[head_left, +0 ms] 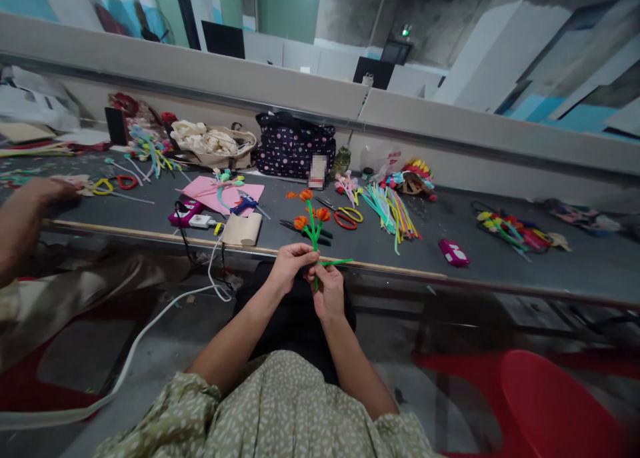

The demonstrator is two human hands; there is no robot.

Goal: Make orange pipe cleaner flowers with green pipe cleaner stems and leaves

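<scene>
Between my hands stands a small bunch of pipe-cleaner flowers [314,229] with orange heads and green stems, upright over the table's front edge. My left hand [294,266] pinches the stems from the left. Just below and to the right, my right hand [329,290] has its fingers closed round the lower stems. A green pipe cleaner [340,262] sticks out sideways to the right from between my fingers. Behind the flowers lie dark-handled pliers [324,233], partly hidden by them. Scissors with red and yellow handles [346,221] are a little farther right.
A fan of coloured pipe cleaners [393,211] lies right of the scissors. A blue glue gun [244,203] rests by pink paper [203,190]. A dark patterned bag [295,145] stands behind. A co-worker's hand [55,190] reaches in at left. A white cable [150,325] hangs below.
</scene>
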